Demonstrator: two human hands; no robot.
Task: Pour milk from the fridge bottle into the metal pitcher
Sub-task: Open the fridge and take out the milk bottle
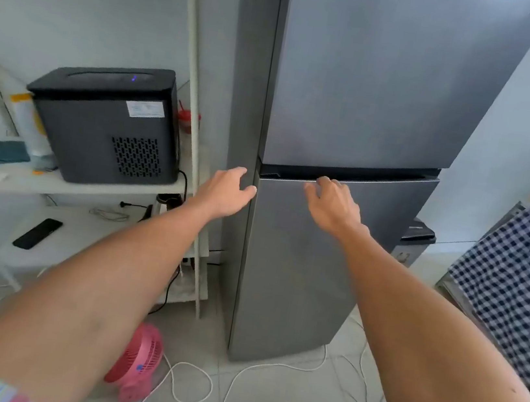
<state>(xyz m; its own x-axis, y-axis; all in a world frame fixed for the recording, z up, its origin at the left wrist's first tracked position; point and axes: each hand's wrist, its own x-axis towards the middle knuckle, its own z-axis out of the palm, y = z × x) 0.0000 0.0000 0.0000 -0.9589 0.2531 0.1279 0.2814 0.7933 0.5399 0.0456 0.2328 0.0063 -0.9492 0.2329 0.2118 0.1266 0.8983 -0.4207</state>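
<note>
Small tiled kitchen corner, grey fridge [354, 111] shut; bottle and pitcher not in view.
Lower door [300, 257]: stiff, likely seal-held; grab top-edge recess. Right hand [333, 203] fingers curled at it, left hand [225, 192] loose, apart.

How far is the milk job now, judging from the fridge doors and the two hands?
Nothing is done yet: both doors of the fridge are closed, and no bottle or pitcher is in view. In hand: the right hand has its fingers at the top edge of the lower door; the left hand hangs open by the fridge's left edge. Left: opening, fetching the milk, pouring.
</note>
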